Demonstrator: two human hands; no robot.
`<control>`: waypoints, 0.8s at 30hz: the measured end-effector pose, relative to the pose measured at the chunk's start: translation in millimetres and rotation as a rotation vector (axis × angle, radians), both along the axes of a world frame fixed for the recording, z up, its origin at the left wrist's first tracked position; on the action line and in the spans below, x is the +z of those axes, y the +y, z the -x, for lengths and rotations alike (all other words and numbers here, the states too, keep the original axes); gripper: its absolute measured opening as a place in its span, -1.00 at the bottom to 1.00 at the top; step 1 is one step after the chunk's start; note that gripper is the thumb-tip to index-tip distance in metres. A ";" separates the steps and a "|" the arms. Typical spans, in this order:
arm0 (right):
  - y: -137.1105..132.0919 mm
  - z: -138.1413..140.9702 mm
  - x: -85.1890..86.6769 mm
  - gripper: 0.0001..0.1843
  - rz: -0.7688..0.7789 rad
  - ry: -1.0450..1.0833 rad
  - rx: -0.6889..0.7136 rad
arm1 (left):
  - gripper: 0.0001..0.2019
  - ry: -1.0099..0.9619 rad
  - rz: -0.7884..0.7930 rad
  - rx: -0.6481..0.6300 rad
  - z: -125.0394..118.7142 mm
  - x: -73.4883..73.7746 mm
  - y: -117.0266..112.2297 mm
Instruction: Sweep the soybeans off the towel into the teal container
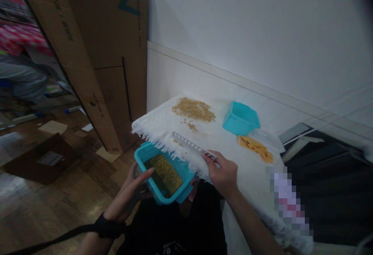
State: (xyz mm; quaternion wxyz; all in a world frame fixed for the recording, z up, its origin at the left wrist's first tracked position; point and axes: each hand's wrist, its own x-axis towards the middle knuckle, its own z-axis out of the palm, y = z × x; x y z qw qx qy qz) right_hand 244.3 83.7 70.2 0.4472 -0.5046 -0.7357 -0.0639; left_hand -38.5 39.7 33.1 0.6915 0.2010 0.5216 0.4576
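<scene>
My left hand (134,185) grips the near left side of a teal plastic tub (159,196), with the thumb over its rim. Yellow soybeans (166,172) cover the bottom of the tub, which sits just below the fringed edge of a white tablecloth (157,121). In my right hand (223,173) is a long white strip with a row of slots (189,142), held at one end and lying along the cloth near that edge. A few beans lie beside the strip. Farther back, a pile of soybeans (194,109) is spread on the cloth.
A second teal tub (241,119) stands on the table at the right, by an orange cloth (256,149) and some clear plastic. A tall cardboard box (107,53) rises at the left. The white wall (247,33) borders the table's back. Another box (40,158) lies on the floor.
</scene>
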 end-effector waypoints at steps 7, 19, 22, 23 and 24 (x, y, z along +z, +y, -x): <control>-23.4 6.6 3.1 -0.71 -0.049 -0.099 0.059 | 0.02 0.007 -0.009 -0.020 -0.3 2.2 0.0; -29.3 -13.9 13.2 -0.80 0.041 0.205 -0.090 | -0.03 0.037 -0.017 -0.021 -1.0 0.5 -1.6; -13.1 -38.9 20.1 -0.70 0.086 0.383 -0.206 | 0.00 0.035 -0.013 -0.020 -1.0 -1.3 -2.6; -7.2 -46.2 21.7 -0.66 0.108 0.432 -0.215 | 0.01 0.035 -0.009 -0.017 -1.2 -2.4 -2.7; -1.6 -52.1 22.7 -0.62 0.136 0.479 -0.206 | 0.03 0.035 -0.003 -0.014 -1.4 -3.7 -2.8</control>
